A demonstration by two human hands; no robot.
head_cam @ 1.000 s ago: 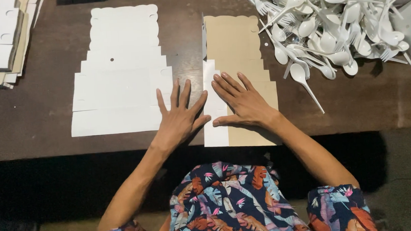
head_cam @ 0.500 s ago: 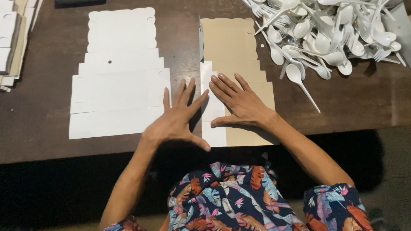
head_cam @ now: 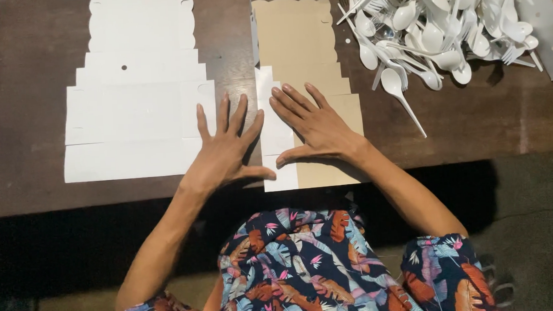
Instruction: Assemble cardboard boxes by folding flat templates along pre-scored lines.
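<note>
Centre frame: right hand (head_cam: 318, 127), fingers spread flat, presses the brown carton blank (head_cam: 303, 53); left hand (head_cam: 226, 152), fingers splayed, rests beside it on the counter (head_cam: 22, 124). White blanks (head_cam: 135, 100) cut off at the top edge.

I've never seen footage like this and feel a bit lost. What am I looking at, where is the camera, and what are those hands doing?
There is no machine here: these are a person's two bare hands, filmed by a camera worn on the head that looks straight down, so the patterned clothing at the bottom is the person's own lap. The dark wooden table holds a brown cardboard blank with a scalloped top edge and a narrow white flap folded over its left side. The right hand lies flat on it, fingers spread. The left hand lies flat beside it, on the table, its thumb touching the flap. Neither hand holds anything. To the left lies a stack of white cardboard blanks; at upper right, a pile of white plastic spoons and forks.
</note>
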